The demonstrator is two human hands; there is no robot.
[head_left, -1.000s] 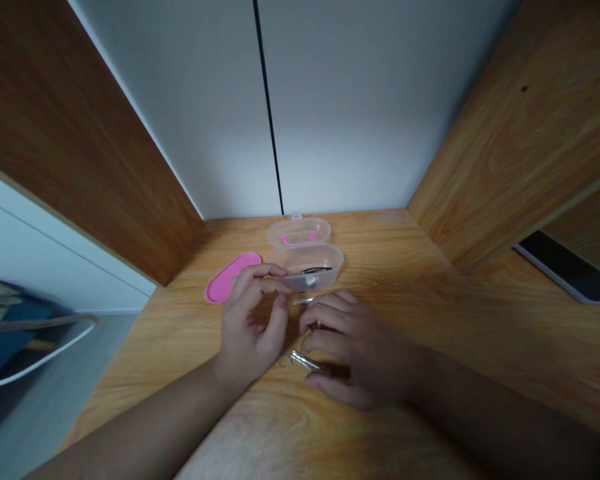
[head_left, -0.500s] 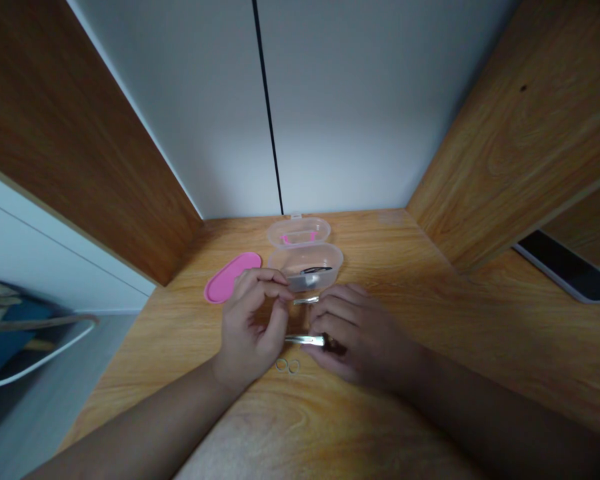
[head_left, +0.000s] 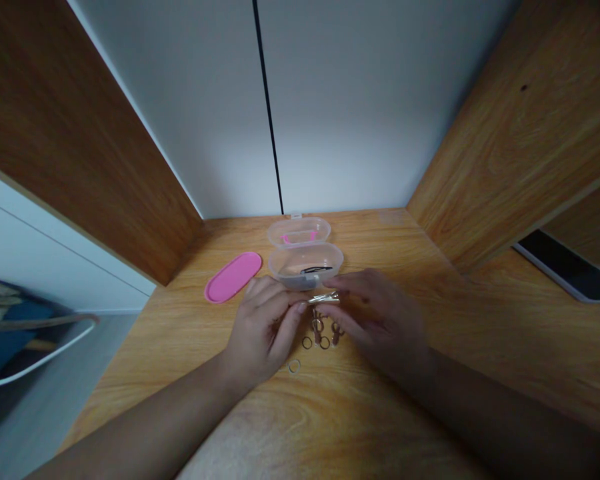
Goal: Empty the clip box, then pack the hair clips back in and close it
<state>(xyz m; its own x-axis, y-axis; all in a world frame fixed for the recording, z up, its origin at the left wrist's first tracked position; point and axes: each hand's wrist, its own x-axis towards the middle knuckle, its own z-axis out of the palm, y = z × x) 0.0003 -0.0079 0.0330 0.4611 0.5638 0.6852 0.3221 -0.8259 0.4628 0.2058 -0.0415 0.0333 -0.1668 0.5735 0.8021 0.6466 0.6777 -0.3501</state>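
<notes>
My left hand (head_left: 265, 327) and my right hand (head_left: 375, 320) meet in the middle of the wooden desk (head_left: 430, 360), just in front of a clear plastic box (head_left: 305, 264). Both pinch a thin silver metal clip (head_left: 324, 298) held level between their fingertips. Under the clip lie several small metal rings (head_left: 316, 341) on the desk, one ring (head_left: 294, 365) a little nearer to me. The box stands open, its clear lid (head_left: 299, 231) folded back, with a dark item inside.
A pink oval lid (head_left: 233, 276) lies left of the box. Wooden side panels close in on both sides, with a white wall behind. A dark flat device (head_left: 565, 267) rests on the right ledge. A chair edge (head_left: 30, 353) shows at lower left.
My right hand lifted the silver clip from the desk and carried it forward to my left fingertips. Small rings that it covered now show on the desk.
</notes>
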